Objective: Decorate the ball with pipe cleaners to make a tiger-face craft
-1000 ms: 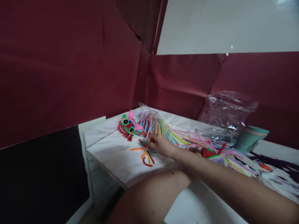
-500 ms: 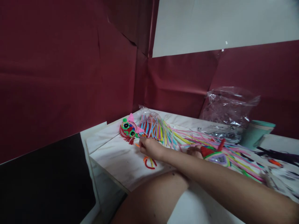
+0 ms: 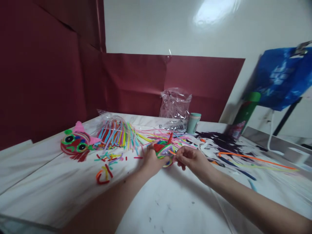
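My left hand (image 3: 151,161) grips a small multicoloured pipe-cleaner figure (image 3: 163,149) with red, green and purple parts, held just above the white table (image 3: 175,201). Close to its right, my right hand (image 3: 191,158) pinches a short orange pipe-cleaner piece (image 3: 172,152) against the figure. A finished pipe-cleaner face (image 3: 75,144) with pink ears and big eyes lies at the left. A bag of coloured pipe cleaners (image 3: 114,133) spills beside it.
Short cut pieces (image 3: 106,169) lie scattered left of my hands. A crumpled clear bag (image 3: 175,105) and a teal cup (image 3: 193,123) stand at the back. Long orange strands (image 3: 253,159) lie at the right, near a green bottle (image 3: 245,113) and a blue bag (image 3: 280,78).
My right hand has left the cut pieces near the face and come back to the figure with an orange piece. The view has swung to the right.
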The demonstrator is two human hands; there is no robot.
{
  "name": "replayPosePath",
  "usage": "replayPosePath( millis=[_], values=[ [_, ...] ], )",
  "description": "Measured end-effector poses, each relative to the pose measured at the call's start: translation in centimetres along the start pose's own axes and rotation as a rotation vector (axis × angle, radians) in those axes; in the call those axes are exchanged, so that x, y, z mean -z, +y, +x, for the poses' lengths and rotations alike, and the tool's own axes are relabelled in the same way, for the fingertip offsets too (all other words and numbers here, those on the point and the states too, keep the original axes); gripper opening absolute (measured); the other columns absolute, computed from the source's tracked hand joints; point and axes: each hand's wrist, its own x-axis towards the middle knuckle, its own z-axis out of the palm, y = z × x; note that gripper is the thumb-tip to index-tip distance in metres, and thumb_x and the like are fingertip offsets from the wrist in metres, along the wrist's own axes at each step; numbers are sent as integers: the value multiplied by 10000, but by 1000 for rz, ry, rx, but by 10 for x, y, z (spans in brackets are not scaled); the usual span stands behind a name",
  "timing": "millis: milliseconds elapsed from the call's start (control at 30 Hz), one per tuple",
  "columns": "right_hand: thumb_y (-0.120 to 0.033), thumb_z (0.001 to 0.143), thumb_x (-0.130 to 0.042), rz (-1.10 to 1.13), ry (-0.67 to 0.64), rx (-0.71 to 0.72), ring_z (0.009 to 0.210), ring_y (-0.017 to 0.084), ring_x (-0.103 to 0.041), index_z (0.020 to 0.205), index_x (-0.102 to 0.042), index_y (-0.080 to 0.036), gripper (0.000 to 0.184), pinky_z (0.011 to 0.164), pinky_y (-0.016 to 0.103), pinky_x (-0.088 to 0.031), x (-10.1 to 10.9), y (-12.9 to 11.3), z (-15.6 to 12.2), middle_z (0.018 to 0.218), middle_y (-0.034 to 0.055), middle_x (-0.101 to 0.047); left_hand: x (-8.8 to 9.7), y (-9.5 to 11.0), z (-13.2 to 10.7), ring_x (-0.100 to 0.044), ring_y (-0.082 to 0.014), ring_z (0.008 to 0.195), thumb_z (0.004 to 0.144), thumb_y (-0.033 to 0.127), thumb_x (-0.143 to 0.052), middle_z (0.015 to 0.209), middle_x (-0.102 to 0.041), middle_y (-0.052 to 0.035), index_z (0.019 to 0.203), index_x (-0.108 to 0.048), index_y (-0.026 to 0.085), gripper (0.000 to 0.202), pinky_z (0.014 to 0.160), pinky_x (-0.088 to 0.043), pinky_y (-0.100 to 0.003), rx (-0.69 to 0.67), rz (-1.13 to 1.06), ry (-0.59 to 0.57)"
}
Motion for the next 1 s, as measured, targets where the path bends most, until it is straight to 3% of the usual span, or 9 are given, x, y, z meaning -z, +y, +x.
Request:
replayPosePath(
  millis=[167, 300, 467, 667, 1000],
  values=[
    [-283, 711, -612, -186, 184, 231, 580, 135, -545, 679, -553, -197, 109, 543, 257, -438, 3, 24, -7, 641, 9, -614, 3, 7, -1, -511, -289, 1200, 562, 147, -756, 1198, -613, -74, 1171, -592, 219, 634, 1048, -387, -442, -5, 54, -9],
    [-218, 757, -550, -287, 210, 357, 625, 149, -562, 688, -512, -209, 80, 588, 272, -443, 1, 37, -6, 686, 14, -613, 4, 11, -4, -496, -288, 1208, 595, 182, -744, 1216, -581, -91, 1198, -553, 210, 633, 1056, -372, -467, 23, 70, -5],
    [-244, 749, -556, -269, 277, 324, 580, 153, -539, 642, -485, -219, 131, 547, 274, -434, -5, 48, -3, 630, 6, -580, 1, 11, -7, -471, -284, 1225, 592, 201, -752, 1242, -522, -101, 1185, -527, 218, 634, 1059, -377, -461, 43, 132, -1],
    [-263, 729, -532, -287, 303, 262, 554, 152, -537, 633, -483, -216, 118, 522, 268, -428, -8, 45, -7, 604, 8, -579, -3, 13, -10, -460, -301, 1195, 578, 270, -767, 1199, -485, -116, 1257, -452, 190, 753, 1043, -383, -478, 48, 341, 24],
    [-187, 732, -495, -372, 292, 343, 558, 137, -526, 641, -463, -219, 102, 525, 242, -421, -9, 47, -9, 609, 0, -569, -7, 12, -14, -452, -306, 1213, 591, 260, -753, 1214, -482, -119, 1274, -438, 194, 754, 1026, -402, -472, -22, 424, 20]
  ],
)
